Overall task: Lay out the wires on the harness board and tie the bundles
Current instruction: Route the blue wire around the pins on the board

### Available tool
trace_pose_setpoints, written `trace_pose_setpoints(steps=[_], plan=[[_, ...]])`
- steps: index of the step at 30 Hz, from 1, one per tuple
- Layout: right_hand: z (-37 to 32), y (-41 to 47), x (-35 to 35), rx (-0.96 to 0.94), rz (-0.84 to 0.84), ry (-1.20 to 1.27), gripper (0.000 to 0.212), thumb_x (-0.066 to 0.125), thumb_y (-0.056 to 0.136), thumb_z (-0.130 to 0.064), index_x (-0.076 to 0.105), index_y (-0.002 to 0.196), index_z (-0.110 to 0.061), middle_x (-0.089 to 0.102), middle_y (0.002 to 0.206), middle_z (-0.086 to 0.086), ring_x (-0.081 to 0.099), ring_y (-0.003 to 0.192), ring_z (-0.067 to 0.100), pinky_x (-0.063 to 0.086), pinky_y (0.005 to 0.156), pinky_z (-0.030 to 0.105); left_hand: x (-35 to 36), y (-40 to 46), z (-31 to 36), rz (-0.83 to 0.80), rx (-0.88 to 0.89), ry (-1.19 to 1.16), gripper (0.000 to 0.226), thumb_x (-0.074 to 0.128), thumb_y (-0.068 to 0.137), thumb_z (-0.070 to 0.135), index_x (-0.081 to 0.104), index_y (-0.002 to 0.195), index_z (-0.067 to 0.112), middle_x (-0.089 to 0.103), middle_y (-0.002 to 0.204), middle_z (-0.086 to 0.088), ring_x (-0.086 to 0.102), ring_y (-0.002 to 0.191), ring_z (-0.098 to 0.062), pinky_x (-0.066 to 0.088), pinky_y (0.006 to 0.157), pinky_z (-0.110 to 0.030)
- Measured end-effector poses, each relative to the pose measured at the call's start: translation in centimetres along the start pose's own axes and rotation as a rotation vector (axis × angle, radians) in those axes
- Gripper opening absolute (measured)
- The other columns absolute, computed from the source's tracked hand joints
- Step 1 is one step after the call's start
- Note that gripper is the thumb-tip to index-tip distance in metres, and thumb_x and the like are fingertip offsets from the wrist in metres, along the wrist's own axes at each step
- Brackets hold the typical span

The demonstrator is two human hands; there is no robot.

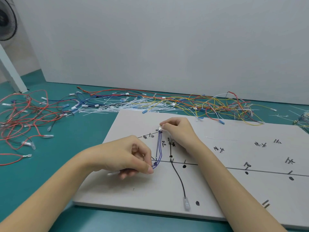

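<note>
You were early in the layout stage. Your right hand [175,129] pinched the white connector [160,129] of the blue wires [158,148] against the harness board [234,186], at the far end of a marked branch line. Your left hand [127,156] pinched the near end of the same wires where they looped close to the drawn main line [234,168]; its lower fingers also appeared to hold a pale object, possibly a cable tie, though the view was too blurred to confirm it.

One black wire [178,176] already lay on the board, running from the pins at the main line down to a clear terminal sleeve [186,204] near the front edge. No tie was visible on any bundle.

Most marked stations to the right carried no wire. The loose red wires [21,118], the yellow and mixed wires [217,104] and the heap of white cable ties [120,106] lay on the bench [50,164] beyond and left of the board. The bulk of routing and all tying were judged outstanding.
</note>
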State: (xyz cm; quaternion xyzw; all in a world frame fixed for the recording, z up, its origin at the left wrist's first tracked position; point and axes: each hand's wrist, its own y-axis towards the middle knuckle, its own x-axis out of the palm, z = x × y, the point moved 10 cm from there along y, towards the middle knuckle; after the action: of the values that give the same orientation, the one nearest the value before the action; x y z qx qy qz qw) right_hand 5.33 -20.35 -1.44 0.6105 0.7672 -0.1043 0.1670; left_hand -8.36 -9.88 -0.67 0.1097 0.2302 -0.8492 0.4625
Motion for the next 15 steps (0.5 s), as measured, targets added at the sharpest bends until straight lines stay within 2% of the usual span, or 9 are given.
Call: trace_pose_setpoints(steps=[5, 7, 11, 15], plan=[[-0.3, -0.5, 0.3, -0.023, -0.067, -0.048, 0.011, 0.067, 0.084, -0.026, 0.074, 0.089, -0.02, 0.072, 0.085, -0.011, 0.058, 0.065, 0.0, 0.043, 0.064, 0.019, 0.3, 0.3, -0.1, 0.034, 0.01, 0.07, 0.013, 0.075, 0.079, 0.019, 0.072, 0.067, 0.016, 0.049, 0.042, 0.002, 0.038, 0.035, -0.013, 0.03, 0.039, -0.015], [-0.3, -0.8, 0.5, -0.026, -0.102, -0.084, 0.018, 0.072, 0.081, -0.032, 0.073, 0.095, -0.021, 0.07, 0.086, -0.01, 0.06, 0.07, 0.002, 0.043, 0.065, 0.018, 0.2, 0.4, 0.0, 0.065, 0.024, 0.102, 0.012, 0.075, 0.079, 0.017, 0.074, 0.066, 0.016, 0.048, 0.042, 0.003, 0.037, 0.037, -0.011, 0.03, 0.042, -0.016], [-0.1, -1.0, 0.8, -0.042, -0.125, -0.242, 0.031, 0.077, 0.077, -0.024, 0.069, 0.107, -0.021, 0.057, 0.075, -0.009, 0.055, 0.069, 0.008, 0.043, 0.07, 0.025, 0.3, 0.4, 0.1, 0.098, 0.027, 0.202, 0.014, 0.074, 0.079, 0.022, 0.074, 0.065, 0.024, 0.048, 0.044, 0.007, 0.037, 0.045, -0.01, 0.031, 0.047, -0.018], [-0.5, -1.2, 1.0, -0.074, -0.138, -0.287, 0.034, 0.076, 0.079, -0.022, 0.068, 0.112, -0.021, 0.055, 0.079, -0.006, 0.057, 0.08, 0.016, 0.047, 0.083, 0.032, 0.1, 0.2, 0.1, 0.113, 0.018, 0.266, 0.013, 0.073, 0.08, 0.026, 0.074, 0.067, 0.028, 0.047, 0.045, 0.009, 0.037, 0.044, -0.007, 0.03, 0.046, -0.016]])
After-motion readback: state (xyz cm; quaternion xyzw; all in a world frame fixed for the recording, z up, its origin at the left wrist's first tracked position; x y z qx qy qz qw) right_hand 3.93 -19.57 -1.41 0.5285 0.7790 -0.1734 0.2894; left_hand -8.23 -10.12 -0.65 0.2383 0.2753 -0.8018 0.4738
